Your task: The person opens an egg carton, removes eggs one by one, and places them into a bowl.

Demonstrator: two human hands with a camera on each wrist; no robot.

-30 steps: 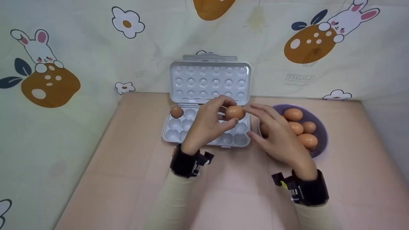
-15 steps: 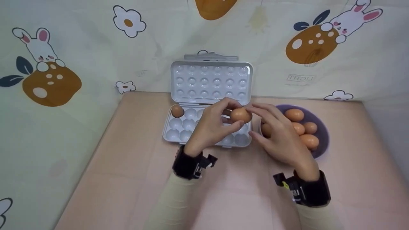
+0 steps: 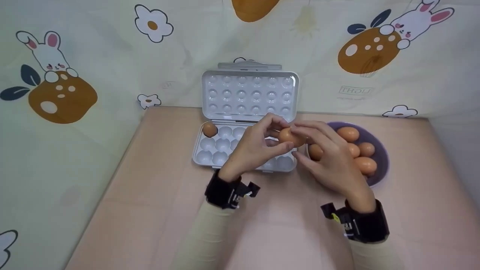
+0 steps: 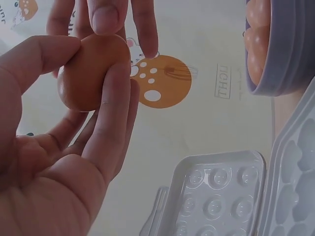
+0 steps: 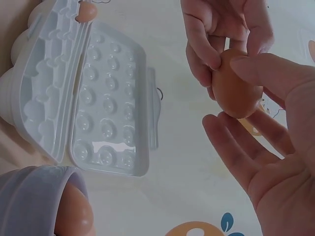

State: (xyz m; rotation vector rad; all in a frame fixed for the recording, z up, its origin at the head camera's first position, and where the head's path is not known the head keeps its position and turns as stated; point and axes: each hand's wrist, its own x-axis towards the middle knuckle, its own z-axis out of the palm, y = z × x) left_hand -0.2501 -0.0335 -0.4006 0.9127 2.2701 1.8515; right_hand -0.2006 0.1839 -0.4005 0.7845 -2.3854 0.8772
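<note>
A brown egg [image 3: 291, 137] is raised over the carton's right side, pinched between the thumb and fingers of my left hand [image 3: 255, 144]. My right hand [image 3: 326, 157] reaches in from the right, its fingertips at the egg's right end. In the right wrist view, my right thumb overlaps the egg [image 5: 234, 93] and the other fingers stretch past its underside; firm contact is hard to tell. The open white egg carton [image 3: 204, 157] lies below, with one egg [image 3: 210, 129] in its back left cup. Both hands hide part of its cups.
Beside the carton at right stands a purple bowl [image 3: 383, 165] of several brown eggs, partly hidden by my right hand. The carton's lid [image 3: 249, 95] stands up against the patterned backdrop [image 3: 180, 56]. A pinkish cloth [image 3: 157, 210] covers the table.
My left hand has moved the egg a little to the right, toward my right hand. The right fingers, first at the egg's end, now overlap it more. The head view has shifted slightly.
</note>
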